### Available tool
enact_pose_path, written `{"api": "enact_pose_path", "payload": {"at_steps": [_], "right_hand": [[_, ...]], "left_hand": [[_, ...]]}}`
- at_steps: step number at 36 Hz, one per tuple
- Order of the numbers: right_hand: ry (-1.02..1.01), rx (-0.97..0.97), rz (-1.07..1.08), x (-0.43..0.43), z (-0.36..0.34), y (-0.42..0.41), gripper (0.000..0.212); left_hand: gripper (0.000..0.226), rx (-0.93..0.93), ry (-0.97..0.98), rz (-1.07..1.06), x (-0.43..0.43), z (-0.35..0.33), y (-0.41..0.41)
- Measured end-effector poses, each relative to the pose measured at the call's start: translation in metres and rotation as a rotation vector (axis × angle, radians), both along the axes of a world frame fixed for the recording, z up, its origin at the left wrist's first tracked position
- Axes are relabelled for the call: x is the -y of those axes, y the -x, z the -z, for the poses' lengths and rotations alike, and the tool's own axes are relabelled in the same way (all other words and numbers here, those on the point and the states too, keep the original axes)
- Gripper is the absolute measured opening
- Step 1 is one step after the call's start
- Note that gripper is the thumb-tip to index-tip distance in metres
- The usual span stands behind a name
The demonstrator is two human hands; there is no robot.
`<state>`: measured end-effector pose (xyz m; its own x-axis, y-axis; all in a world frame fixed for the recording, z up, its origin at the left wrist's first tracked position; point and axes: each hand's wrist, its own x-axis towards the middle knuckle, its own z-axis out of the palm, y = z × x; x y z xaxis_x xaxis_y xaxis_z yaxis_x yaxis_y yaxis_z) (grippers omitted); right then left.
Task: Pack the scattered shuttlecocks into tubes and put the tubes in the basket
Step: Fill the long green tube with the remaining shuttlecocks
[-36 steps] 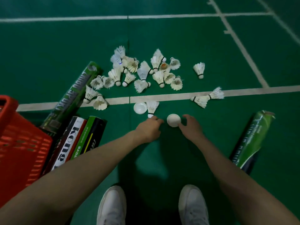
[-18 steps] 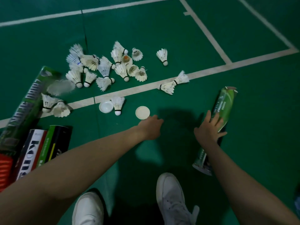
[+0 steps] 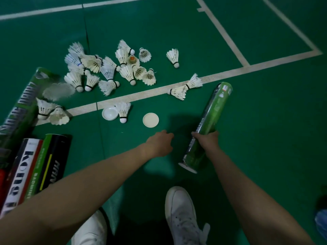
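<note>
Since half a second ago, the green tube point(image 3: 210, 121) has been grasped and lifted off the court by the right hand point(image 3: 207, 141), where before that hand only rested on it; the left hand point(image 3: 160, 143) is seen nearly where it was.

Green court flooring point(image 3: 265, 121), smooth and matte, is crossed by white painted lines point(image 3: 221, 73) with a slightly woven texture. Both bare forearms are extended from the lower edge, above two white lace-up shoes point(image 3: 184, 216).

At the far left, a long green cardboard tube point(image 3: 21, 106) is laid diagonally, and beside it two further cylinders: a white-and-red tube point(image 3: 23, 167) and a black-and-green tube point(image 3: 51, 160) with glossy printed wraps. A sliver of red basket point(image 3: 2, 175) is visible at the left edge.

The held tube is a glossy cylinder, tilted, its white-rimmed near end lowest; the right hand is wrapped around its lower half. The left hand is loosely curled, fingers bent, holding nothing, just below a flat round cream lid point(image 3: 150, 120). A second, translucent white cap point(image 3: 110, 113), shallow and dish-shaped, is seen touching a lone shuttlecock point(image 3: 123, 112).

White feathered shuttlecocks point(image 3: 109, 69), conical with rounded cork tips, are scattered in a loose heap beyond the line; a nested pair point(image 3: 185, 87) lies on the line itself.
</note>
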<state>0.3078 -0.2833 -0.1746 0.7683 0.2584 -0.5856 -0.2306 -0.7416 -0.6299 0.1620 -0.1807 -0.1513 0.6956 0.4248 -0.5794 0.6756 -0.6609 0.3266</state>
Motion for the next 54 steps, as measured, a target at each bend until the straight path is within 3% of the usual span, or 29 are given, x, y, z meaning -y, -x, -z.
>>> {"api": "enact_pose_path", "payload": {"at_steps": [3,10,13,16,19,24,28,30,33,35,40,43,48,54], "right_hand": [[-0.033,-0.106,0.027,-0.013,0.002,0.008,0.089],[-0.451,-0.237,-0.106,-0.070,-0.027,0.071,0.077],[-0.567,-0.302,-0.204,-0.105,-0.036,0.101,0.077],[-0.528,-0.320,-0.327,-0.130,-0.034,0.129,0.089],[-0.475,-0.310,-0.493,-0.143,-0.034,0.147,0.077],[-0.459,-0.398,-0.573,-0.178,-0.031,0.151,0.072],[-0.493,-0.395,-0.483,-0.211,-0.030,0.138,0.060],[-0.496,-0.324,-0.437,-0.228,-0.032,0.132,0.046],[-0.519,-0.238,-0.422,-0.255,-0.033,0.124,0.042],[-0.541,-0.238,-0.426,-0.274,-0.033,0.122,0.047],[-0.639,-0.282,-0.385,-0.319,-0.030,0.121,0.083],[-0.614,-0.251,-0.399,-0.336,-0.022,0.120,0.087],[-0.634,-0.320,-0.281,-0.347,-0.002,0.118,0.047],[-0.617,-0.358,-0.279,-0.346,0.003,0.106,0.040]], "left_hand": [[0.036,0.026,0.022,-0.088,-0.007,-0.004,0.007],[0.039,0.243,0.042,-0.214,-0.058,-0.045,0.035],[0.053,0.317,0.118,-0.444,-0.098,-0.059,0.039],[0.073,0.390,0.307,-0.648,-0.138,-0.060,0.043],[0.101,0.479,0.417,-0.806,-0.165,-0.058,0.051],[0.084,0.594,0.416,-1.018,-0.198,-0.045,0.071],[0.084,0.569,0.348,-0.985,-0.218,-0.044,0.095],[0.090,0.518,0.316,-0.946,-0.225,-0.041,0.111],[0.097,0.466,0.251,-0.868,-0.228,-0.036,0.128],[0.095,0.416,0.194,-0.812,-0.230,-0.035,0.136],[0.097,0.269,0.023,-0.672,-0.240,-0.027,0.150],[0.100,0.199,-0.043,-0.617,-0.249,-0.021,0.154],[0.091,0.140,-0.116,-0.561,-0.262,-0.014,0.148],[0.096,0.174,-0.180,-0.509,-0.274,-0.006,0.124]]}}
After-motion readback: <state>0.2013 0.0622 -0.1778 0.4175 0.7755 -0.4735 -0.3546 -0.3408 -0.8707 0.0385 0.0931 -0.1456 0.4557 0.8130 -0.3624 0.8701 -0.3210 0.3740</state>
